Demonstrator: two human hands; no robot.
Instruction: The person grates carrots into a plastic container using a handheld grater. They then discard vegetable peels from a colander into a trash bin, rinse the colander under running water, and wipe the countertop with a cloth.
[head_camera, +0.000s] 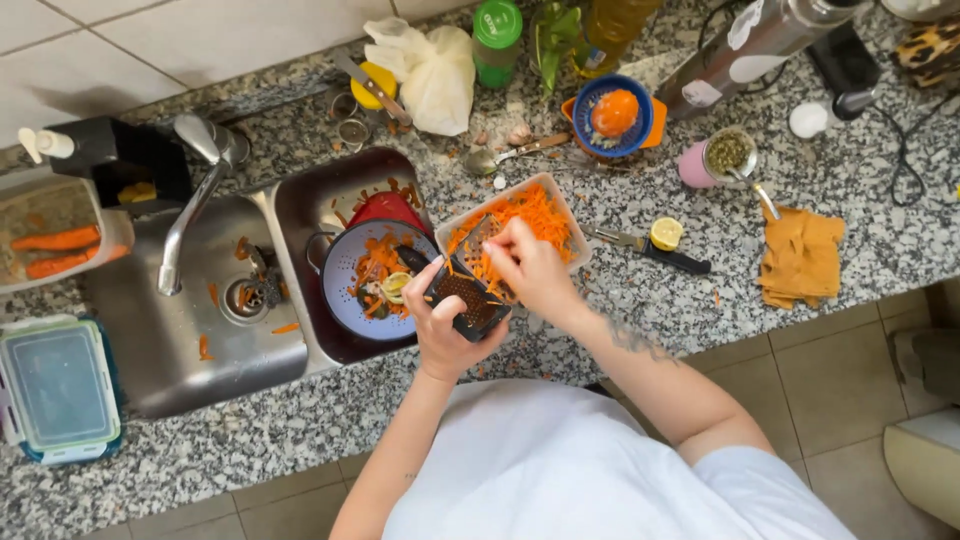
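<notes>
Much grated carrot (530, 212) fills white tray (452, 222).

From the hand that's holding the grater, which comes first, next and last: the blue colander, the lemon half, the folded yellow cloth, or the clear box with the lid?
Measured from the left hand in the head view:
1. Blue colander, in the sink right beside it.
2. Lemon half, on the counter past the tray of grated carrot.
3. Folded yellow cloth and lidded clear box, on opposite sides, too close to call.
</notes>
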